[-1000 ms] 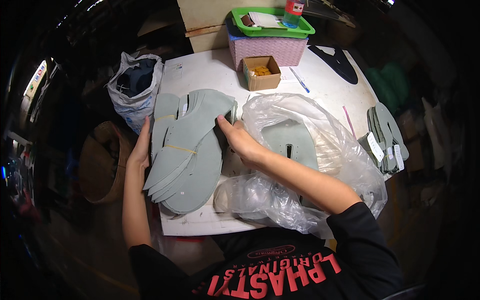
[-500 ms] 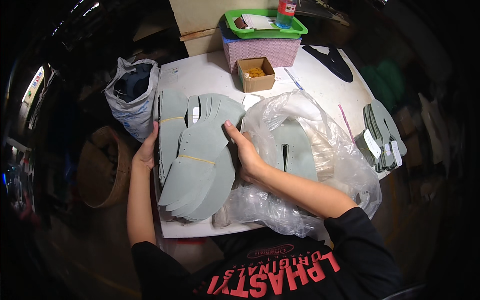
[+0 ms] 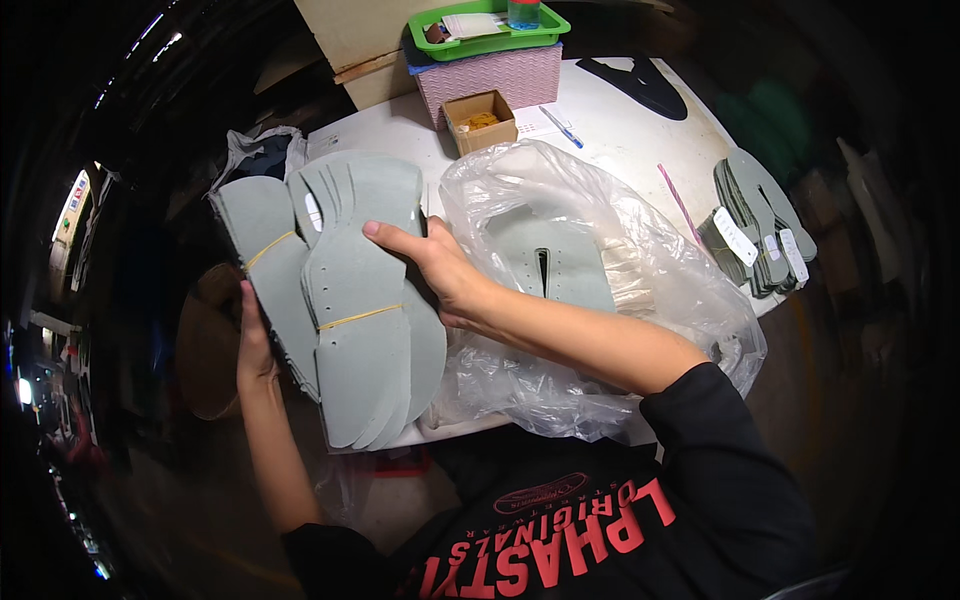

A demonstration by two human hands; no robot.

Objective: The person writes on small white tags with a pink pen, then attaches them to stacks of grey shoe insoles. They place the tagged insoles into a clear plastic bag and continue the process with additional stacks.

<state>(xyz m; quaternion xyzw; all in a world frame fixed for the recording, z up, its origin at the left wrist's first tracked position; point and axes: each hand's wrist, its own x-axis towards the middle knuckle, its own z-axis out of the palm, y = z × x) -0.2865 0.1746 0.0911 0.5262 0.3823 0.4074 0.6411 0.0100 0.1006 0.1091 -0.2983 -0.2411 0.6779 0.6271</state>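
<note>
Two rubber-banded bundles of grey-green cut pieces, shaped like shoe uppers, are clasped side by side between my hands. My left hand (image 3: 256, 345) presses the outer edge of the left bundle (image 3: 285, 290), its fingers partly hidden beneath. Along the right bundle (image 3: 365, 370), my right hand (image 3: 440, 265) grips the far right edge with the thumb on top. The bundles tilt over the table's left front part. Just right of them, a clear plastic bag (image 3: 690, 335) lies open with more grey-green pieces (image 3: 575, 255) in it.
Tagged grey-green stacks (image 3: 750, 220) sit at the table's right edge, near a pink strip (image 3: 680, 203). Farther back are a pen (image 3: 562, 127), a small cardboard box (image 3: 480, 120), a pink woven box (image 3: 490, 80) under a green tray (image 3: 490, 42), and a black piece (image 3: 640, 88). A white sack (image 3: 295, 150) stands left.
Both hands have lifted the bundles and shifted them left, tilting them; they now overlap the white sack in view. The view has shifted slightly too.
</note>
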